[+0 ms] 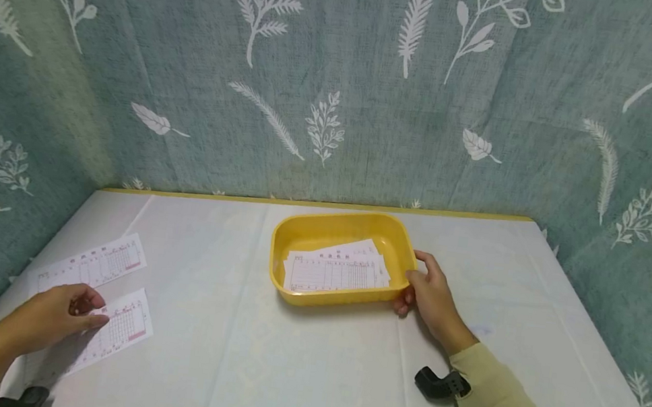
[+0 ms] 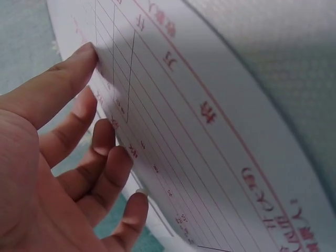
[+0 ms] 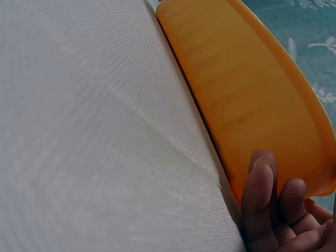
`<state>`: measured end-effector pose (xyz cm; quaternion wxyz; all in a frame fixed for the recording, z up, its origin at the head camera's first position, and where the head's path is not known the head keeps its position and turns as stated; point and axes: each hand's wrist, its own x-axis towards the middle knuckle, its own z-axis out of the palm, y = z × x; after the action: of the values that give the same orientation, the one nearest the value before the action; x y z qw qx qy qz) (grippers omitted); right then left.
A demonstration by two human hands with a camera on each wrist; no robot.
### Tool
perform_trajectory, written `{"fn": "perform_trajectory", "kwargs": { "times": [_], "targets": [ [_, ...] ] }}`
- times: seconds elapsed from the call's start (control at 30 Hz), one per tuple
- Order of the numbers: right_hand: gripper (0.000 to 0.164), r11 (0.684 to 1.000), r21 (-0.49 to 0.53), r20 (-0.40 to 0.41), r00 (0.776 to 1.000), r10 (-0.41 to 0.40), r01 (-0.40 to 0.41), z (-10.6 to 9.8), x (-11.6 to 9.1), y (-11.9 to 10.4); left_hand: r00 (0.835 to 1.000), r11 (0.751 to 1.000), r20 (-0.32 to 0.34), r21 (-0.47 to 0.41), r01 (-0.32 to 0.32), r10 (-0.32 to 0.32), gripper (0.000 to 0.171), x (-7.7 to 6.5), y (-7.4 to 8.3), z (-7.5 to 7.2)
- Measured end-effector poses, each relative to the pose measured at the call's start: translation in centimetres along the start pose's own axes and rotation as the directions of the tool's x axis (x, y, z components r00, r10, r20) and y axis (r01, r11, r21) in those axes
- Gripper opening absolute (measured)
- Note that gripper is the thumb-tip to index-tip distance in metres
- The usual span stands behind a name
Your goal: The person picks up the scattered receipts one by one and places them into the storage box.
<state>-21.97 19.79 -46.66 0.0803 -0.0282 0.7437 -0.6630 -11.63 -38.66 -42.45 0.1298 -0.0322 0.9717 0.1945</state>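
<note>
A shallow yellow plastic basket [image 1: 314,300] stands on the table, with several printed paper slips [image 1: 337,274] lying in it. At the basket's right end, my right hand [image 1: 433,298] grips the rim and end wall; in the right wrist view, its fingers [image 3: 258,194] lie against the outer wall. On the left, my left hand [image 1: 58,316] is over the nearer of two red-printed receipt slips [image 1: 131,322], thumb and fingers apart. In the left wrist view, the fingertips are right at this slip's edge. The farther slip [image 1: 111,259] lies just beyond the hand.
A white cloth [image 1: 281,368] covers the table. Green-blue fabric with white leaf prints [image 1: 359,133] surrounds it at the back and sides. A yellow strip [image 1: 211,195] runs along the table's back edge. A black wrist device [image 1: 441,384] sits at the right sleeve.
</note>
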Motion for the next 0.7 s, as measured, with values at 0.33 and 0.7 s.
{"fn": "perform_trajectory", "kwargs": {
  "times": [0.33,0.7],
  "targets": [
    [0.046,1.0,-0.013,-0.007,1.0,0.022,-0.022,0.03,-0.28,0.28,0.999,0.999,-0.022,0.012,-0.036,0.036,0.033,-0.12,-0.02,0.49],
    [0.044,1.0,-0.006,-0.004,1.0,0.01,-0.01,0.06,-0.05,-0.05,0.995,0.999,-0.086,-0.014,-0.052,0.051,0.026,-0.49,-0.03,0.42]
  ]
}}
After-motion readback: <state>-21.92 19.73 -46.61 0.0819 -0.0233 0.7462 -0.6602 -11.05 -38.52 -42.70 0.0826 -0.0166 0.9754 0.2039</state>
